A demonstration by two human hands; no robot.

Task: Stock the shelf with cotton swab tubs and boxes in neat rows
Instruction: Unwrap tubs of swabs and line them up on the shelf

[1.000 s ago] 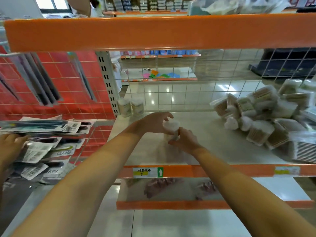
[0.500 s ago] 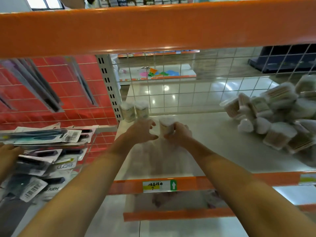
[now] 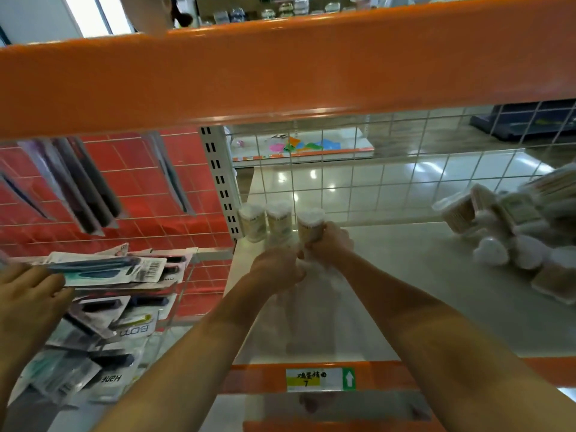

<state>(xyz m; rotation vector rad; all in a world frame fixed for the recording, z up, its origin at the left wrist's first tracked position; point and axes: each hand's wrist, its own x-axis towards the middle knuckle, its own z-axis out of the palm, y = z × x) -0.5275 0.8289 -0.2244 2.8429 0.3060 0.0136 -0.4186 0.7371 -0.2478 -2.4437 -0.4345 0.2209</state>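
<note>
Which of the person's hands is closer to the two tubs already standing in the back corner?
Left. The left hand sits just in front of the two standing tubs, holding nothing visible. The right hand is beside them, gripping a third tub.

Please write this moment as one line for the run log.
phase: placing | right hand: grips third tub | left hand: beside it, grip unclear | row: two tubs at back-left | pile: right

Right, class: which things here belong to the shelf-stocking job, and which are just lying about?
Job: tub in right hand; left hand; two placed tubs; swab pile; shelf.

Lying about: carded packets; another person's hand; wire grid.
</note>
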